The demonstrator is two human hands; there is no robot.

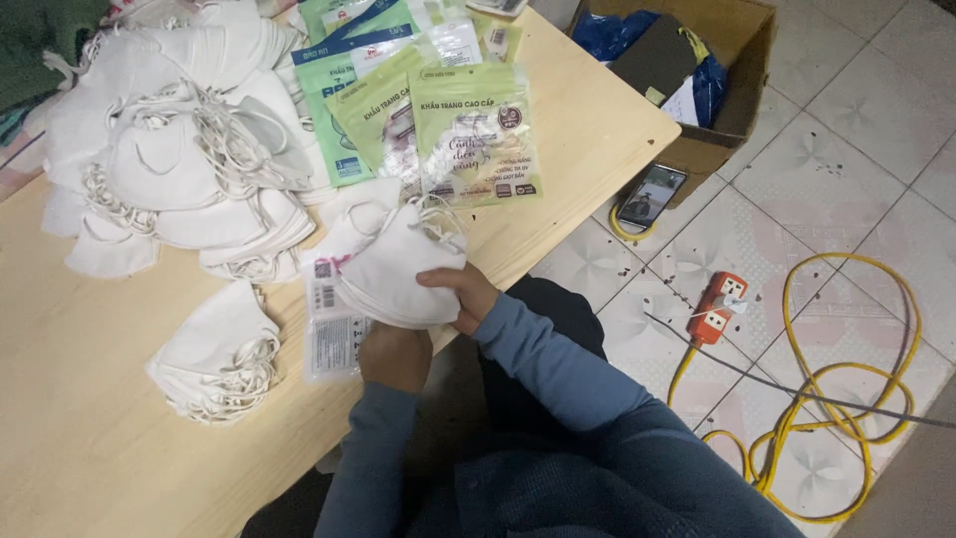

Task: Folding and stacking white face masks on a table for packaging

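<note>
My right hand (460, 294) grips a stack of white cloth face masks (398, 269) at the table's near edge. My left hand (394, 357) is below it, holding a clear plastic packaging bag (329, 334) that lies under the masks. The masks sit partly at the bag's mouth; I cannot tell how far they are inside. Both sleeves are blue.
A large heap of white masks (179, 149) covers the far left of the wooden table (90, 438); a smaller stack (219, 359) lies nearer. Green printed packets (473, 139) are fanned out behind. On the tiled floor: a cardboard box (697, 70), a phone (649, 194), an orange power strip (719, 307) with yellow cable (846, 399).
</note>
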